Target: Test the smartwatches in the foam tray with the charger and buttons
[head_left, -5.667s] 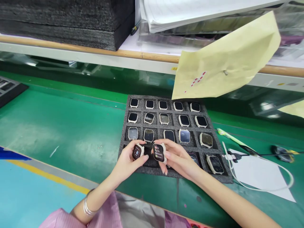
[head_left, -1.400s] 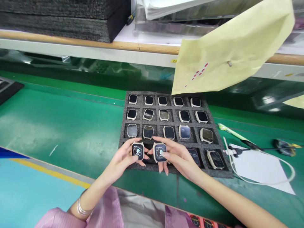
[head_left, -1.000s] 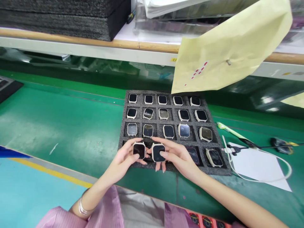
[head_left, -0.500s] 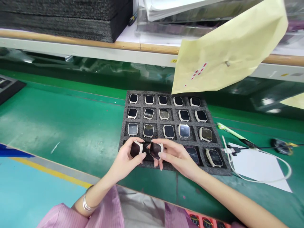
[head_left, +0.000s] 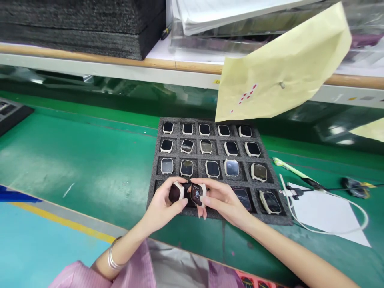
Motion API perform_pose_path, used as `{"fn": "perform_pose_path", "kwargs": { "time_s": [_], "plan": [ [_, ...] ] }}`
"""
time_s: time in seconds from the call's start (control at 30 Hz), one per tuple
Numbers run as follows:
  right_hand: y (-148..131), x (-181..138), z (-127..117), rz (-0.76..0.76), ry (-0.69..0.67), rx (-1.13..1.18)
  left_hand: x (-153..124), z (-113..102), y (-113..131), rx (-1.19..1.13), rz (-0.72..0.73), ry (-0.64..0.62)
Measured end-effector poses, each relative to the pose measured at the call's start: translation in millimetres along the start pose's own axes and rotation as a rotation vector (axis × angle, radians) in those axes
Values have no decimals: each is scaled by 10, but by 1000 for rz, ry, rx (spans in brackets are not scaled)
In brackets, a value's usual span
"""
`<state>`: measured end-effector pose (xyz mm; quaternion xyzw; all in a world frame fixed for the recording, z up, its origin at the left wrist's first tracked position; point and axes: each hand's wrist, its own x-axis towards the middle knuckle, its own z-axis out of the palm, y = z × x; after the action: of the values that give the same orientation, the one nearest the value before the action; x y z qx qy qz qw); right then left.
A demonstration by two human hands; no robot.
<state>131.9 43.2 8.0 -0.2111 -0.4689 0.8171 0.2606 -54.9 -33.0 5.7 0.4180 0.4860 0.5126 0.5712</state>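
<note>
My left hand grips a smartwatch body without a strap, its dark screen tilted to the right. Close beside it, my right hand pinches a second smartwatch, whose screen shows a small lit picture. Both watches have pale cases and are held above the front row of a dark grey foam tray. Several more strapless watches, such as the one at front right, lie face up in the tray's square pockets. My hands hide part of the front row.
A yellow paper sheet hangs from the shelf edge over the tray's back. To the right lie a white cable, white paper and a green-handled tool. Black foam blocks sit on the shelf.
The screen of the watch in my right hand was dark and now shows a lit picture. Both hands have shifted slightly, each still holding its watch.
</note>
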Motion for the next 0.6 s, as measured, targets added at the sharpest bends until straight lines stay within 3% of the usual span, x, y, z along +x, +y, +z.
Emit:
{"fn": "perform_pose_path", "kwargs": {
  "time_s": [0.2,0.43,0.6],
  "plan": [
    [-10,2,8,15,-10,-3,-24,-11,0,70,-59,-26],
    [-1,-13,4,5,-19,-19,-38,-4,-17,50,11,-6],
    [-10,6,14,-9,-38,-19,-45,-12,-27,83,-26,-34]
  ]
}}
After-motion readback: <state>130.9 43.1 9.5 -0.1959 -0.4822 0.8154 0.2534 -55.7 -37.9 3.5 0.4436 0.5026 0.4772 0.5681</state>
